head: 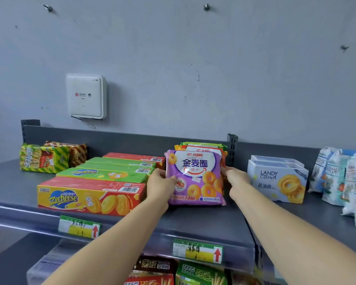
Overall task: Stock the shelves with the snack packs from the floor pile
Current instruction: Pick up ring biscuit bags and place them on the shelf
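A purple plastic snack pack printed with ring biscuits is gripped upright on the grey metal shelf between the left hand and right hand.

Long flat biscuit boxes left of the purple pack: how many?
5: front red-and-yellow Zecheese box, then three long green boxes, and a red box rearmost. More may hide behind.

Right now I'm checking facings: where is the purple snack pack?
Centre of the top shelf, the purple snack pack stands between the Zecheese box and Landy Castle box.
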{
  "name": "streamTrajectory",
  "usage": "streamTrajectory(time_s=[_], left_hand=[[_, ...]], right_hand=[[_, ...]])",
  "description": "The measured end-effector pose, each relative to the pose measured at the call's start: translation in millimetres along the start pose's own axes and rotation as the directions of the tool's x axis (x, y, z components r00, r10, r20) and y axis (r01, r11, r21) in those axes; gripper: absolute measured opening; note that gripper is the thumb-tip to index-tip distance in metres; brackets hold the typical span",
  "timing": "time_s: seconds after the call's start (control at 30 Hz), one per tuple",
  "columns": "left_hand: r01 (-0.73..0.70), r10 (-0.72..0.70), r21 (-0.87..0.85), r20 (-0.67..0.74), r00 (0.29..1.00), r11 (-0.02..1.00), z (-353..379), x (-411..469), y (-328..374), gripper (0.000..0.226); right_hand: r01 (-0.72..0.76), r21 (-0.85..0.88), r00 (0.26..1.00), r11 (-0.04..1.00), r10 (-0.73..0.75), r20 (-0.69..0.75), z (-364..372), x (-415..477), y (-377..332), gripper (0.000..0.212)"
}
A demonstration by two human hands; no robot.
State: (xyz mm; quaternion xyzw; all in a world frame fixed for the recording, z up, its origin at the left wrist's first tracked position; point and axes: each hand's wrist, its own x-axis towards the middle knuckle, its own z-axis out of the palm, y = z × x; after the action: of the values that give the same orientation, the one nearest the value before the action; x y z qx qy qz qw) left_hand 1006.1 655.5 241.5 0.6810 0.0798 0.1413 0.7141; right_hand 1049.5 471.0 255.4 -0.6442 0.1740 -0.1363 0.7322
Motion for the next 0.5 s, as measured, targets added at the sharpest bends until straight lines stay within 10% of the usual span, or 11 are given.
streamTrajectory(time_s=[0.5], left_hand=[[0.074, -0.098, 0.138, 0.178, 0.979, 0.988, 10.2, 11.9, 3.0, 0.038]], right_hand=[[0.023, -0.010, 0.985, 1.000, -0.021, 0.174, -4.4, -6.6, -0.3, 0.019]])
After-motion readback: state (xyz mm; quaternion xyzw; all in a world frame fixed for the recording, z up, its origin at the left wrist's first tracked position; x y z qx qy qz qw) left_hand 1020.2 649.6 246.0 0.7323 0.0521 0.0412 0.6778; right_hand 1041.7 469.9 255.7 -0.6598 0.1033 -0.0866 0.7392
